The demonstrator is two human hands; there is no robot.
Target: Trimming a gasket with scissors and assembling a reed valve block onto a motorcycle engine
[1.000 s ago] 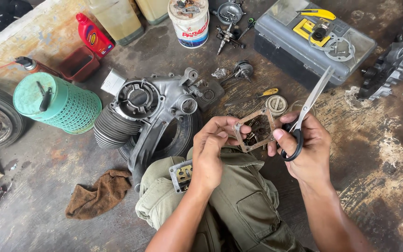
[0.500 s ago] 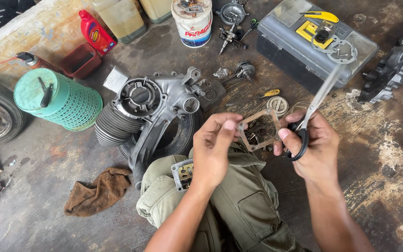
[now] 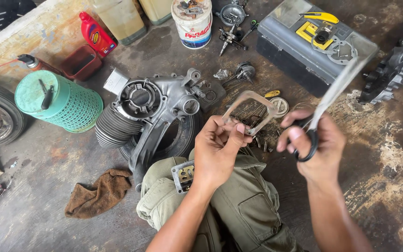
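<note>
Left hand (image 3: 218, 149): centre of the frame, above the knee, fingers pressed together, pinching the lower corner of the gasket.
Gasket (image 3: 250, 111): thin, pale, frame-shaped, open in the middle; held up just above the left fingertips; blurred, tilted, long axis running from lower left to upper right.
Right hand (image 3: 316, 149): right of centre, curled shut around the black loops of the scissors, thumb through one loop.
Scissors (image 3: 334, 95): long axis slanted from the hand at lower left to upper right of the frame; blades pointed up and right toward the toolbox, blurred; blades open or closed, cannot tell.
Gap: scissors and gasket near each other, not touching.
Knee: olive trousers (image 3: 239, 205) at bottom centre, a small square metal plate (image 3: 183, 176) resting on them beside the left wrist.
Floor, centre left: grey engine casing (image 3: 164, 105) with finned cylinder, lying on a tyre.
Upper right: grey toolbox (image 3: 285, 42) with yellow latch.
Left side: green mesh basket (image 3: 59, 100), tipped on its side.
Lower left: brown rag (image 3: 96, 193), crumpled.
Top centre: white bucket (image 3: 192, 23) of small parts.
</note>
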